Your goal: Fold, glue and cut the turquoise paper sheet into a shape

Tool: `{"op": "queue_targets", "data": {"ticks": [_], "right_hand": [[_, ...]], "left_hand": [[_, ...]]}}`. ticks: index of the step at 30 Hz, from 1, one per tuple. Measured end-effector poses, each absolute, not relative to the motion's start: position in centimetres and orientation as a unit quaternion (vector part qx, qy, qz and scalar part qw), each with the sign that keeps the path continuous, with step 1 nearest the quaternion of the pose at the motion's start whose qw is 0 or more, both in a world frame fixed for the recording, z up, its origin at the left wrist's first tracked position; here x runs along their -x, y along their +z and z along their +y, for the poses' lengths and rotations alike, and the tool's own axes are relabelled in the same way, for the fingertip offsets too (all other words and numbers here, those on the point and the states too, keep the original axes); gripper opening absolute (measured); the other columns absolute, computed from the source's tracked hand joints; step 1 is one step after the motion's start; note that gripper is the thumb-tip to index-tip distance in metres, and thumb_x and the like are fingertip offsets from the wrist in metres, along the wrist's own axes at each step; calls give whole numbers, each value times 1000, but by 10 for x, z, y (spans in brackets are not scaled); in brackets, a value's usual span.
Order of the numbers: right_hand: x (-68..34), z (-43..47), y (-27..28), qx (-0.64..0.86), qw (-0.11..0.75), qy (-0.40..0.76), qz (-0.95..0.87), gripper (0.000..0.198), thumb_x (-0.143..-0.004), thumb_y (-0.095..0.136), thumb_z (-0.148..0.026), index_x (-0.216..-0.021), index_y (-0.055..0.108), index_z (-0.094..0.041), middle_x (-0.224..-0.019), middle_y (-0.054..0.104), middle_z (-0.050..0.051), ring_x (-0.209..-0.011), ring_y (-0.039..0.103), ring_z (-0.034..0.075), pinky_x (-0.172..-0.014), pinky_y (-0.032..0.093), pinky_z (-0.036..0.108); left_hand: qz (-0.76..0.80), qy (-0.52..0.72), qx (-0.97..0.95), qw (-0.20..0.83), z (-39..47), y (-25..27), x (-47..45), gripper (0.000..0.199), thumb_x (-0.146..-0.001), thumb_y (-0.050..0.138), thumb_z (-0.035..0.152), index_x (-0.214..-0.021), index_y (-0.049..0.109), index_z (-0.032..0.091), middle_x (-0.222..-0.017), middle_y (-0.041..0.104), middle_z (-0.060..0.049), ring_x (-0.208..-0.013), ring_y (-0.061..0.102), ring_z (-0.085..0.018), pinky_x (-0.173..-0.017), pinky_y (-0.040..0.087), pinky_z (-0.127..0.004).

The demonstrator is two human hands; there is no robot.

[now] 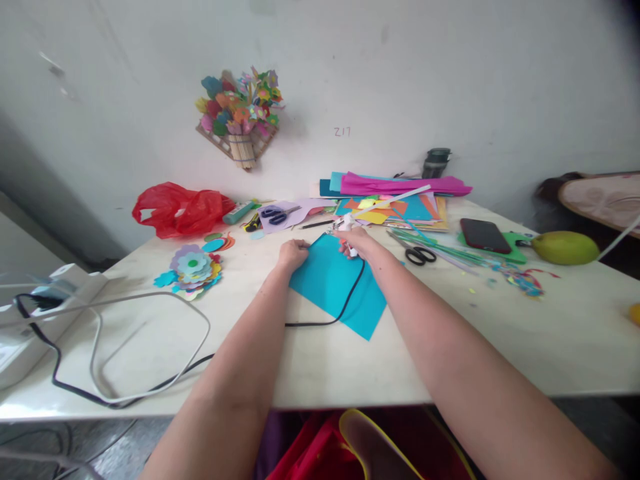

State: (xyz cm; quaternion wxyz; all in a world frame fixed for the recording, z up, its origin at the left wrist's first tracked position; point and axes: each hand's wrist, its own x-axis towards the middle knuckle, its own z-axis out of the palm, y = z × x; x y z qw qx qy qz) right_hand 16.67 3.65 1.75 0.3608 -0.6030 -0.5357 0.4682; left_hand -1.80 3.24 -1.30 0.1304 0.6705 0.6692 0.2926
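A blue sheet of paper (pixel 330 277) lies aslant on the table in front of me. My left hand (pixel 293 255) is at the paper's left edge, with bent fingers closed on it. Over the far corner, my right hand (pixel 356 240) grips a white glue gun (pixel 349 225). A long pale glue stick (pixel 395 200) sticks out of the gun's rear, up and to the right. From its handle a black cord (pixel 350 300) runs across the paper and off to the left. The gun's tip is near the paper's far edge; I cannot tell whether it touches.
Paper flowers (pixel 193 267) and a red plastic bag (pixel 183 208) are at left, near cables and a power strip (pixel 55 313). Scissors (pixel 420 255), thin green strips (pixel 440 248), a phone (pixel 484 235) and a mango (pixel 565 247) lie at right. Coloured paper (pixel 400 185) is stacked behind.
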Motion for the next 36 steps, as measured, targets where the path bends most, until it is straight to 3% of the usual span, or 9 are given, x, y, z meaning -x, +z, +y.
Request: {"op": "queue_targets", "data": {"ticks": [15, 28, 36], "right_hand": [[-169, 35, 18, 582, 342, 494, -548, 34, -69, 63, -45, -66, 48, -14, -41, 47, -2, -34, 46, 11, -32, 40, 23], [-166, 35, 20, 574, 309, 514, -558, 33, -68, 65, -42, -66, 46, -15, -40, 44, -4, -35, 46, 11, -34, 40, 23], [-163, 33, 20, 587, 352, 501, -529, 30, -72, 62, -39, -64, 46, -15, -38, 44, -3, -34, 45, 12, -33, 40, 25]], "left_hand": [[672, 291, -666, 139, 31, -12, 18, 37, -64, 51, 12, -96, 67, 22, -104, 65, 0, -100, 57, -15, -86, 40, -19], [682, 284, -664, 117, 26, -7, 17, 32, -63, 51, 14, -91, 66, 18, -91, 68, -4, -87, 61, -17, -78, 44, -21], [681, 278, -668, 114, 27, -7, 17, 32, -63, 52, 15, -92, 65, 18, -91, 68, -4, -87, 60, -17, -78, 43, -21]]}}
